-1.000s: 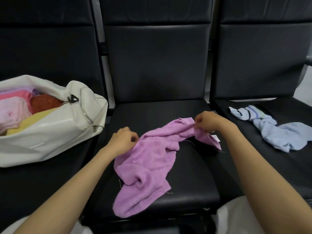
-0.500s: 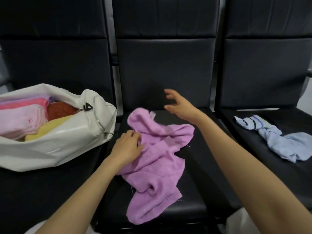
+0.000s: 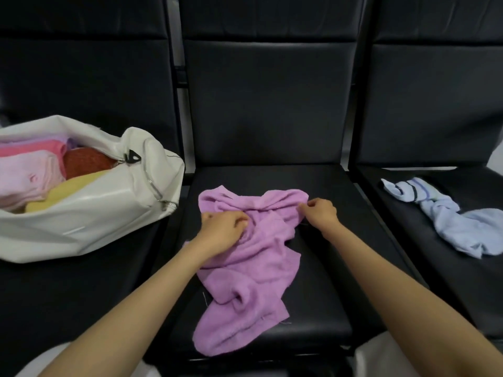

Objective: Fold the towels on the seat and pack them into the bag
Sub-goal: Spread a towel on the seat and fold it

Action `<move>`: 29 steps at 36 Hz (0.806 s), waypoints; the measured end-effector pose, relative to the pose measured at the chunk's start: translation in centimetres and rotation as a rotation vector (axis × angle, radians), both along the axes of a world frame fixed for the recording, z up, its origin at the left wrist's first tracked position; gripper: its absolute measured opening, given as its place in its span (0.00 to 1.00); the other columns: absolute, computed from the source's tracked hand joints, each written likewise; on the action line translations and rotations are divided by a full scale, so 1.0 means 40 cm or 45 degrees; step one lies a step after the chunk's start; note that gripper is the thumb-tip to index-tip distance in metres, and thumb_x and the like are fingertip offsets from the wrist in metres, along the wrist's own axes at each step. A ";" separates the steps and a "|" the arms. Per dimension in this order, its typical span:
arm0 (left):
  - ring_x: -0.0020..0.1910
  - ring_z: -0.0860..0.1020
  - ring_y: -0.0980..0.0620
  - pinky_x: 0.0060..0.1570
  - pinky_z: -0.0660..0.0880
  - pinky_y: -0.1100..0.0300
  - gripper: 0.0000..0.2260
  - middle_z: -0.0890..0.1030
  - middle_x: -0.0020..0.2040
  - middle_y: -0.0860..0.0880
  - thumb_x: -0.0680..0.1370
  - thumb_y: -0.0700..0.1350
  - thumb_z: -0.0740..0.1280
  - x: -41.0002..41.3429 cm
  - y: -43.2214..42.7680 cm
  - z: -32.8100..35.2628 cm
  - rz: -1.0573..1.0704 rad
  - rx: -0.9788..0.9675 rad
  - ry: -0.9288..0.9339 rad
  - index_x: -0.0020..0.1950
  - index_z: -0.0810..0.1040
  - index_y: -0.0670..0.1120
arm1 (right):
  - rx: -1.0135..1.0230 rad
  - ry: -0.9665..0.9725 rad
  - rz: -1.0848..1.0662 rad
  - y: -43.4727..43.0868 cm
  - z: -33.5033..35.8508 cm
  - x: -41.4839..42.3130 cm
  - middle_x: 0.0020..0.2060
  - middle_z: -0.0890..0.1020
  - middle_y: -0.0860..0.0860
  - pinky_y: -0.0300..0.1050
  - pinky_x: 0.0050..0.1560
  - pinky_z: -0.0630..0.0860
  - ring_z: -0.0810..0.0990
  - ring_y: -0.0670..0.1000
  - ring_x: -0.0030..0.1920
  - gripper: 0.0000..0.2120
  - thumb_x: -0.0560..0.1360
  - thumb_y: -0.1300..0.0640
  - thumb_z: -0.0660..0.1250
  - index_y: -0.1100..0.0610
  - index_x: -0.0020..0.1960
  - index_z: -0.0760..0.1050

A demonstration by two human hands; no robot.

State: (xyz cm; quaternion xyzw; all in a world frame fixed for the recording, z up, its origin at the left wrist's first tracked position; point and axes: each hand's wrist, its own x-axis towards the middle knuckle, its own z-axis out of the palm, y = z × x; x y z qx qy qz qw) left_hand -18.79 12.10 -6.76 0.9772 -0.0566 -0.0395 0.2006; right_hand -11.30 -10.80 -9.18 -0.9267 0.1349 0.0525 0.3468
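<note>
The left hand [image 3: 223, 230] lies on the crumpled purple terry towel [image 3: 246, 278] with its fingers curled into the cloth, gripping a bunch near the towel's upper middle. The right hand [image 3: 319, 212] pinches the towel's upper right edge between thumb and fingertips, the other fingers bent. The towel sprawls unfolded down the middle black padded seat [image 3: 329, 281], its lower end near the seat's front edge. On the seat to the left sits the open white glossy zip bag [image 3: 103, 210], holding folded pink [image 3: 25, 172], orange-red [image 3: 85, 161] and yellow towels [image 3: 70, 187]. On the seat to the right, well apart, lies a rumpled light blue striped towel [image 3: 462, 227].
</note>
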 end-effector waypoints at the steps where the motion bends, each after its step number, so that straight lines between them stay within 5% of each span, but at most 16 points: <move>1: 0.59 0.75 0.51 0.58 0.60 0.56 0.13 0.81 0.56 0.53 0.82 0.46 0.56 0.012 0.010 -0.002 0.068 -0.017 -0.061 0.59 0.79 0.55 | 0.021 -0.019 0.014 0.002 -0.002 0.003 0.50 0.80 0.57 0.55 0.61 0.73 0.75 0.59 0.59 0.11 0.77 0.51 0.62 0.56 0.45 0.79; 3: 0.59 0.75 0.49 0.60 0.64 0.56 0.13 0.80 0.59 0.51 0.80 0.43 0.60 0.048 0.032 0.001 0.159 -0.082 -0.167 0.60 0.80 0.52 | 0.071 -0.068 0.033 0.008 0.006 0.004 0.44 0.79 0.56 0.53 0.58 0.74 0.77 0.59 0.55 0.10 0.78 0.54 0.63 0.54 0.39 0.74; 7: 0.62 0.74 0.42 0.63 0.69 0.49 0.14 0.77 0.63 0.43 0.80 0.40 0.59 0.153 0.075 0.004 0.225 -0.114 -0.174 0.63 0.78 0.46 | 0.614 -0.129 -0.057 0.013 0.029 0.015 0.47 0.79 0.55 0.51 0.52 0.77 0.78 0.54 0.47 0.06 0.77 0.59 0.62 0.59 0.52 0.74; 11: 0.66 0.72 0.42 0.66 0.68 0.50 0.17 0.74 0.68 0.42 0.82 0.43 0.56 0.248 0.108 -0.012 0.319 -0.100 -0.033 0.71 0.71 0.46 | 0.874 -0.196 0.013 -0.002 0.089 0.022 0.37 0.75 0.53 0.45 0.37 0.71 0.72 0.52 0.40 0.06 0.72 0.66 0.62 0.56 0.41 0.71; 14: 0.66 0.72 0.43 0.65 0.69 0.50 0.18 0.74 0.68 0.43 0.81 0.46 0.58 0.280 0.125 -0.028 0.330 0.004 0.035 0.71 0.71 0.48 | 0.589 0.015 0.331 -0.050 0.142 0.015 0.37 0.77 0.52 0.42 0.35 0.68 0.73 0.50 0.39 0.04 0.73 0.58 0.69 0.54 0.43 0.73; 16: 0.64 0.74 0.45 0.64 0.69 0.49 0.17 0.76 0.66 0.46 0.80 0.49 0.63 0.291 0.131 -0.028 0.296 0.100 0.075 0.69 0.73 0.50 | 0.254 0.312 0.477 -0.075 0.164 0.012 0.42 0.80 0.53 0.42 0.38 0.72 0.76 0.50 0.41 0.15 0.74 0.43 0.68 0.55 0.50 0.76; 18: 0.64 0.74 0.46 0.65 0.69 0.47 0.18 0.77 0.66 0.47 0.78 0.53 0.66 0.300 0.127 -0.025 0.256 0.133 0.095 0.67 0.75 0.50 | -0.103 0.342 0.410 -0.077 0.150 0.023 0.41 0.80 0.55 0.42 0.39 0.72 0.77 0.52 0.40 0.25 0.77 0.36 0.59 0.58 0.56 0.75; 22: 0.63 0.74 0.46 0.64 0.69 0.48 0.21 0.77 0.64 0.48 0.77 0.59 0.65 0.308 0.105 -0.033 0.272 0.148 0.119 0.66 0.76 0.49 | -0.374 0.102 0.189 -0.060 0.087 0.041 0.56 0.79 0.58 0.46 0.47 0.72 0.77 0.56 0.50 0.23 0.79 0.42 0.60 0.60 0.62 0.73; 29: 0.55 0.76 0.47 0.59 0.67 0.50 0.07 0.81 0.50 0.49 0.76 0.54 0.69 0.290 0.094 -0.022 0.286 0.175 0.009 0.48 0.80 0.52 | -0.328 0.232 0.443 -0.032 0.066 0.023 0.45 0.79 0.53 0.39 0.38 0.71 0.77 0.50 0.42 0.08 0.78 0.54 0.66 0.58 0.52 0.78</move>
